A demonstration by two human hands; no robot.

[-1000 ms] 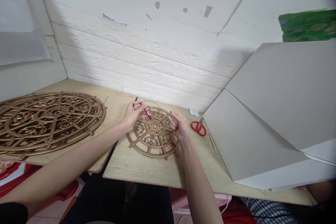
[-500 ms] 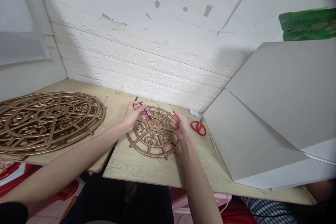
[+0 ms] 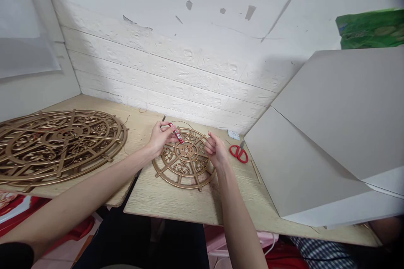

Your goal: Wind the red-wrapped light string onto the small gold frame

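Observation:
My left hand (image 3: 160,139) is closed around a small red-and-white printed tube (image 3: 177,133), possibly a lighter, held slanting over a round gold openwork disc (image 3: 182,168). The disc lies flat on the table, with scroll patterns between its spokes. A thin dark cord (image 3: 191,126) arcs over its far side, between the two hands. My right hand (image 3: 215,150) is closed above the disc's right edge, thumb pressed to the curled fingers. Whatever is in that pinch is too small to make out.
Several larger gold openwork discs (image 3: 59,147) are stacked on the left. Red-handled scissors (image 3: 239,152) lie to the right, before a large white folded board (image 3: 303,164). A white brick-patterned wall (image 3: 176,71) rises behind the table. A green packet (image 3: 369,29) is at upper right.

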